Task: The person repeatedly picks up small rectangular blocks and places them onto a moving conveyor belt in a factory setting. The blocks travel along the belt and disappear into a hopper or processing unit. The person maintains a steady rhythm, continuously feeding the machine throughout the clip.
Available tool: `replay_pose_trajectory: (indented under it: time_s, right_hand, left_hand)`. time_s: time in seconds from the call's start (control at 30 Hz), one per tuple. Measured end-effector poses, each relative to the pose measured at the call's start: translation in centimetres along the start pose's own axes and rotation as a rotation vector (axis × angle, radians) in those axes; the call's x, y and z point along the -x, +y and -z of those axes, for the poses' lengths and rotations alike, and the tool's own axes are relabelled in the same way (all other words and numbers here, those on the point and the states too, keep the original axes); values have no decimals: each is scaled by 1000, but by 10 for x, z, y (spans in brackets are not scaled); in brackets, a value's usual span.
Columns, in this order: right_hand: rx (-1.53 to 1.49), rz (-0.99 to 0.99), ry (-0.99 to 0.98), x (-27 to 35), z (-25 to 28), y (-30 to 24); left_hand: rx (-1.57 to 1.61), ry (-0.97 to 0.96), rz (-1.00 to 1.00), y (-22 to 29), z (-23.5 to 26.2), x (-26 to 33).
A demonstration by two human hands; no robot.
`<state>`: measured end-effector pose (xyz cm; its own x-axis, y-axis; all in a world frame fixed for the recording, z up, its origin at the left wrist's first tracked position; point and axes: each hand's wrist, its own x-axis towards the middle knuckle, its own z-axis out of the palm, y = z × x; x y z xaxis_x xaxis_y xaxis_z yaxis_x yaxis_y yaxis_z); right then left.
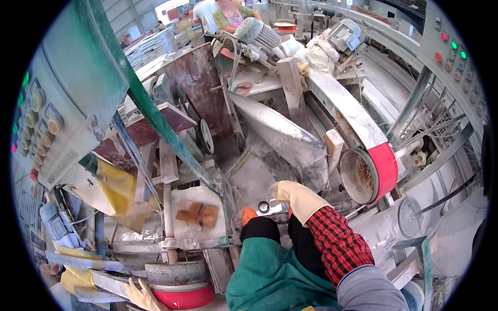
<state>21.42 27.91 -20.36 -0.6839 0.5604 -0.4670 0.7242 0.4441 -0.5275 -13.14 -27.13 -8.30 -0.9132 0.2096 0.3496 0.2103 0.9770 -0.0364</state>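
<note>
My left hand, in a cream rubber glove, is at the lower left. Its fingers are spread beside a red-rimmed wheel and over the end of a pale metal bar. In front of my body, my right hand wears the same kind of glove, below a red-and-black checked sleeve. Its fingers curl downward, and whatever they may hold is hidden. A small dark ring on a whitish patch shows low down to the left of that hand, near my orange boot tip.
A belt machine with a red-banded wheel stands to the right. A dusty metal trough lies ahead. Control panels flank both sides. A green post slants across the left. Motors and co-workers are farther back.
</note>
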Motion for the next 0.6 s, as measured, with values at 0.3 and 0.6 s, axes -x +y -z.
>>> replay_pose_trajectory:
  time_s: [0.3, 0.6]
  right_hand:
    - [-21, 13, 31, 8, 3, -6]
    - [-68, 3, 5, 18, 12, -18]
  left_hand:
    - [8, -3, 32, -1, -4, 7]
    - [14, 42, 24, -7, -15, 11]
